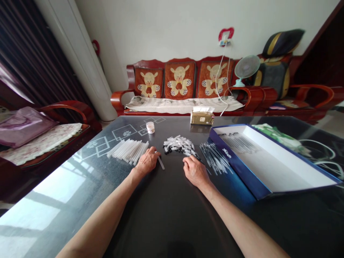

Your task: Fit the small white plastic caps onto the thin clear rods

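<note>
My left hand [147, 160] rests on the dark glass table [166, 215] with its fingers pinched on a clear pen tube [161, 163]. A pile of clear pen tubes [128, 150] lies just left of it. My right hand [195, 170] is curled at the near edge of a heap of small black and white pen caps [178, 145], its fingers closed on something too small to make out. A spread of thin pen refills [215, 157] lies to its right.
An open blue box [268, 161] with a white inside holds a few finished pens at the right. A small white cup [150, 127] and a tissue box [202, 117] stand farther back. A red wooden sofa [182, 86] and chairs surround the table.
</note>
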A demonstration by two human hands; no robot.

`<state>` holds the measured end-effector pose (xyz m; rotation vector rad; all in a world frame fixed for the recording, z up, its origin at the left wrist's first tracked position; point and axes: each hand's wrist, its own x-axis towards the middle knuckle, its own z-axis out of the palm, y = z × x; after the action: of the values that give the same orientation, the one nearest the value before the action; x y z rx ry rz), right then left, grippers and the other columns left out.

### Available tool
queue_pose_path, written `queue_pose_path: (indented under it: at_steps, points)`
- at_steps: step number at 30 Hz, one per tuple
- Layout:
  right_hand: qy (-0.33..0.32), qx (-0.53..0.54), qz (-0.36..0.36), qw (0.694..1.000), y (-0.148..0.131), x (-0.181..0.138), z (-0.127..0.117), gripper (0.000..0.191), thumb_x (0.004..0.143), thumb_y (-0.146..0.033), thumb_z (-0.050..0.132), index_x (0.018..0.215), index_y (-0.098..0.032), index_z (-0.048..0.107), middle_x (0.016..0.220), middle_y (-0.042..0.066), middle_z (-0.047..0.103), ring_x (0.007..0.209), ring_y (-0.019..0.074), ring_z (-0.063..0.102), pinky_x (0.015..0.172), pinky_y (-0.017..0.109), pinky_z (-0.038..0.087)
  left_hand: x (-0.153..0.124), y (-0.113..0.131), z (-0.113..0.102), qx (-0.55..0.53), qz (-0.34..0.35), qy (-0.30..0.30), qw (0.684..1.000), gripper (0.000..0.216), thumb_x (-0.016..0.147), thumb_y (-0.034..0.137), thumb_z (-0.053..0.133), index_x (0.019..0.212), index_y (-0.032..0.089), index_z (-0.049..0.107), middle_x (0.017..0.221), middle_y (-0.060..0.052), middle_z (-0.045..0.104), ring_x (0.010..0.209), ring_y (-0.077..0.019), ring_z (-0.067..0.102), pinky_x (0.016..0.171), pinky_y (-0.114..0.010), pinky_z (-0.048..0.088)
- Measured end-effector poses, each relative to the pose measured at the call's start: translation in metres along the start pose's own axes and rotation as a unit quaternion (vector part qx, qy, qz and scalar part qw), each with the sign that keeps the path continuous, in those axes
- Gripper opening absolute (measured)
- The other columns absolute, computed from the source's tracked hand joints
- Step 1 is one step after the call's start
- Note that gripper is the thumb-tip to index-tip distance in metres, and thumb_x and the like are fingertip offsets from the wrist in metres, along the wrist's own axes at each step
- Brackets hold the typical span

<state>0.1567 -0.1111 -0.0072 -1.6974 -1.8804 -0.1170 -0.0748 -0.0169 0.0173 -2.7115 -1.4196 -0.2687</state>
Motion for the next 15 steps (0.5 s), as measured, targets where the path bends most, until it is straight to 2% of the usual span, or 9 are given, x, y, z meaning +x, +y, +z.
queue_pose_path:
  at_steps: [3,9,15]
  points:
    - [0.002,-0.002,-0.003,1.000,0.000,0.000,0.001,0.019,0.087,-0.016,0.047,0.092,-0.023,0.064,0.094,0.004,0.066,0.083,0.0166,0.061,0.071,0.025,0.043,-0.002,-0.001,0.005,0.005,0.017,0.027,0.999,0.033,0.092,0.014,0.037,0.109,0.021,0.066,0.130,-0.009,0.050,0.112,-0.0232,0.050,0.081,-0.029,0.053]
    - [0.008,0.005,0.002,1.000,0.001,0.000,0.002,0.019,0.087,-0.016,0.047,0.092,-0.022,0.064,0.093,0.004,0.066,0.082,0.0163,0.062,0.072,0.025,0.044,-0.003,-0.008,0.014,-0.050,0.090,0.067,0.992,0.032,0.093,0.011,0.035,0.106,0.017,0.063,0.109,-0.008,0.062,0.104,-0.0185,0.056,0.095,-0.031,0.048]
    - [0.013,0.005,0.008,1.000,0.001,0.001,0.003,0.020,0.087,-0.016,0.047,0.091,-0.022,0.065,0.093,0.004,0.066,0.078,0.0156,0.062,0.071,0.025,0.044,-0.006,-0.007,0.019,-0.084,0.090,0.086,0.989,0.029,0.094,0.012,0.035,0.105,0.017,0.062,0.110,-0.008,0.062,0.104,-0.0184,0.056,0.092,-0.030,0.049]
